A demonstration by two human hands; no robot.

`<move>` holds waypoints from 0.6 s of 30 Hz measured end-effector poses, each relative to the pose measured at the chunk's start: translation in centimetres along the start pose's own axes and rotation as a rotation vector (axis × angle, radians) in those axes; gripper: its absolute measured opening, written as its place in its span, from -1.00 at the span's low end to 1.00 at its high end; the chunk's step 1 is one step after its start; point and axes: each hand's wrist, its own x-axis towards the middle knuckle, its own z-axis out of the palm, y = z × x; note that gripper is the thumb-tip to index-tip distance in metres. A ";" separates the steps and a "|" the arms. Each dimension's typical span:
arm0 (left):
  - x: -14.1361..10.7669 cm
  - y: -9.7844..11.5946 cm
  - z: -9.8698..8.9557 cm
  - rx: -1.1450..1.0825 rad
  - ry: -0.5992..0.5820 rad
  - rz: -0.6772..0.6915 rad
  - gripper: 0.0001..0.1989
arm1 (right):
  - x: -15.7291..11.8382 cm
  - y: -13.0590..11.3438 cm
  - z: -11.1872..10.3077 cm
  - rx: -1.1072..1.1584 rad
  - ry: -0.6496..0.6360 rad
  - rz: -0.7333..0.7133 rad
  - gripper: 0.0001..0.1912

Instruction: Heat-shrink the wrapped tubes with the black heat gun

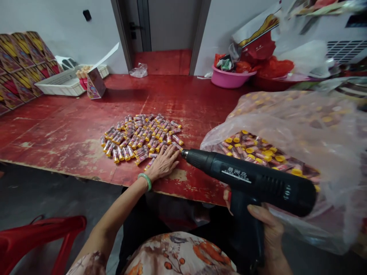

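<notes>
1. We are listing the left hand (162, 164) first: it is lying flat on the table, its fingers slightly apart, with the fingertips (174, 152) touching the edge of the tubes. A jade bangle (145, 180) is circling its wrist.
2. We are listing the right hand (266, 233) next: its fingers are curled and clamped around the grip of a black heat gun (246, 175).
3. We are placing the heat gun in the air above the table's near edge, its nozzle (185, 154) pointing left, just beside the left fingertips.
4. We are counting a single-layer pile of small printed tubes (140, 137) lying on the table, directly beside the left hand.
5. We are noting more tubes inside a large clear plastic bag (286, 126), which is resting to the right of the pile.
6. We are recording the worn red wooden table (71, 130) beneath these things.
7. We are noting, at the far side, a white plastic tray (61, 86), a printed carton (96, 83), stacked printed boxes (20, 65) and a pink basin (229, 78).
8. We are logging a red plastic chair (37, 236) on the floor at lower left.
</notes>
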 end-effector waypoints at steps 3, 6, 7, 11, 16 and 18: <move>-0.9 1.0 -1.1 -0.047 0.092 -0.001 -0.53 | -0.1 0.1 0.2 -0.020 -0.015 0.012 -0.30; -2.6 3.9 -2.2 -0.216 0.175 -0.083 -0.62 | 0.5 0.3 0.1 -0.071 0.043 -0.053 -0.25; -3.2 5.3 -2.5 -0.316 0.174 -0.127 -0.65 | 0.7 0.4 0.1 -0.076 0.051 -0.075 -0.25; -4.6 11.3 -4.0 -0.931 -0.091 -0.126 -0.61 | 1.0 0.8 0.4 -0.060 0.024 -0.167 -0.29; -4.5 16.3 -5.0 -1.693 -0.438 -0.213 -0.56 | 0.7 1.3 0.8 -0.079 0.017 -0.263 -0.27; -4.2 17.3 -5.0 -1.900 -0.500 -0.311 -0.59 | 1.3 1.7 0.2 -0.095 0.017 -0.272 -0.30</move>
